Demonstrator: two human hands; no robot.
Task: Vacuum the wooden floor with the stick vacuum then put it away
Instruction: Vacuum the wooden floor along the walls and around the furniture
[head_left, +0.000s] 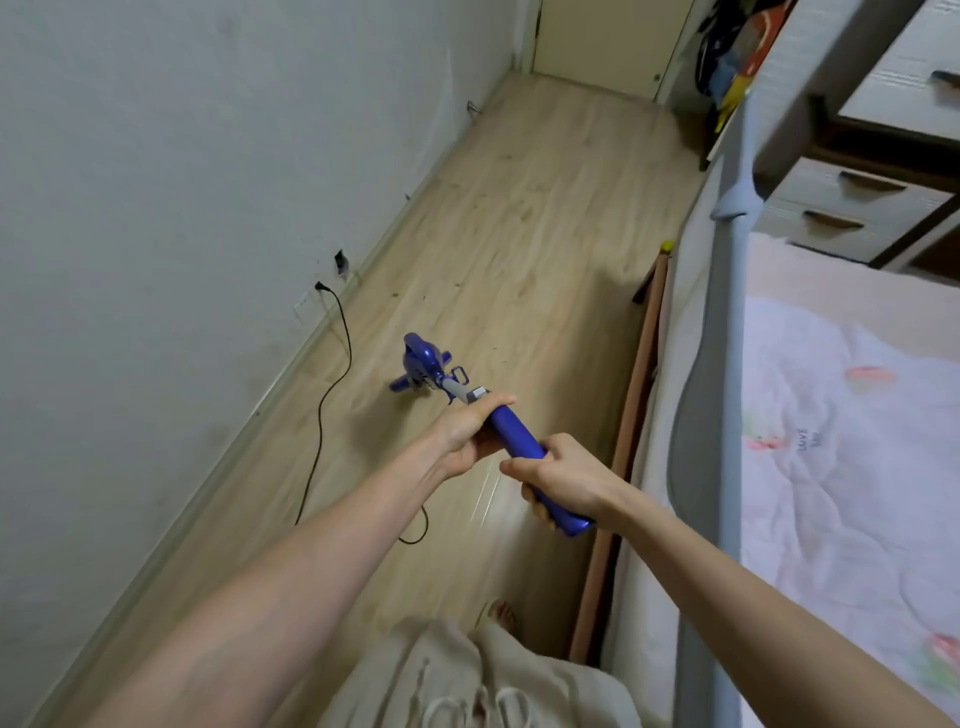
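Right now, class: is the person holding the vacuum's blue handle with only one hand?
No: the left hand and the right hand both grip the blue handle.

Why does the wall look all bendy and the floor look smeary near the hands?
In the head view, the wide-angle lens curves the wall and the bed rail; the wooden floor beneath the stick vacuum streaks with motion blur; both the left hand and right hand look fairly sharp; lighting is soft, without hard shadows.
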